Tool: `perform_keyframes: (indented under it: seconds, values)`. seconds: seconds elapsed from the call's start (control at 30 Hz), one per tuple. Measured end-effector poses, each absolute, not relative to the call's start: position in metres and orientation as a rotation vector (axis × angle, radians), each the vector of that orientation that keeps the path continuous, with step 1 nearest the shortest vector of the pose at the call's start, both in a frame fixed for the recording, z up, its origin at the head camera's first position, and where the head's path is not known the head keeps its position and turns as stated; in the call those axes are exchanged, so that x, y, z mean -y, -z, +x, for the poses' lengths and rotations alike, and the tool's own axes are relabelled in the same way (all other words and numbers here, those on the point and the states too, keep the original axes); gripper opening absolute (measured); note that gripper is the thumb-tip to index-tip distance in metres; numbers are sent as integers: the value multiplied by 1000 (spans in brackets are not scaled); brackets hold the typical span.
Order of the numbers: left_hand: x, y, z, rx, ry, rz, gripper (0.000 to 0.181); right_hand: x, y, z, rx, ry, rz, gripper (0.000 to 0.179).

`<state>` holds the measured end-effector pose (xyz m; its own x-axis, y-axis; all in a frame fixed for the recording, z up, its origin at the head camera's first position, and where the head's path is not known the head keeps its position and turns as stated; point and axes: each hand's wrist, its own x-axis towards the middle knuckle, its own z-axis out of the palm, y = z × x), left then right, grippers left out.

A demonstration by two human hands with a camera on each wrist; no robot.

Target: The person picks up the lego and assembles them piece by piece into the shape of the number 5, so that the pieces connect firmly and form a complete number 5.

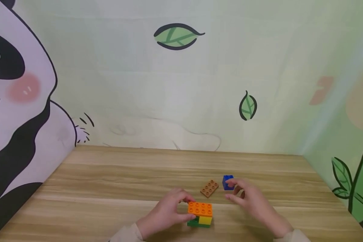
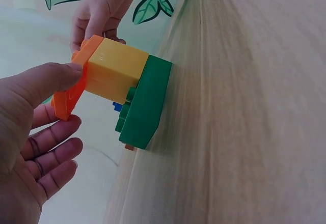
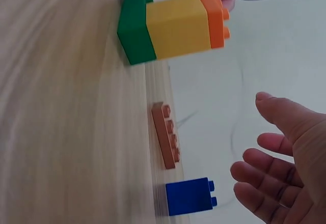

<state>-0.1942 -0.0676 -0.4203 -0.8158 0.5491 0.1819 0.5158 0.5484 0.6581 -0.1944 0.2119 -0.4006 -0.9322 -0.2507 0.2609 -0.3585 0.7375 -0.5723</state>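
An orange brick (image 1: 200, 209) tops a small stack, with a yellow brick (image 1: 205, 220) under its right part and a green brick (image 1: 198, 225) at the bottom. My left hand (image 1: 170, 208) pinches the orange brick from the left, thumb in front and fingers behind. Over on the right, my right hand (image 1: 255, 200) holds nothing; its thumb and fingers are spread apart. It is nearest to the blue brick (image 1: 228, 187), which its fingertips partly cover in the head view. In the right wrist view, the blue brick (image 3: 188, 197) stands on the table, apart from that hand.
A flat brown brick (image 1: 209, 189) lies between the stack and the blue brick, studs up. The wooden table (image 1: 124, 178) runs back to a printed wall (image 1: 115, 84) with leaves and a panda at the left.
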Motion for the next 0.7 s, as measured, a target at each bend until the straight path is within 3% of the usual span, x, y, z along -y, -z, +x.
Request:
perform_keyframes:
  seconds: [0.7]
  values:
    - [69,420,-196,-2699,-1134,932,33,-236,412,-234,2839,-807,428,45]
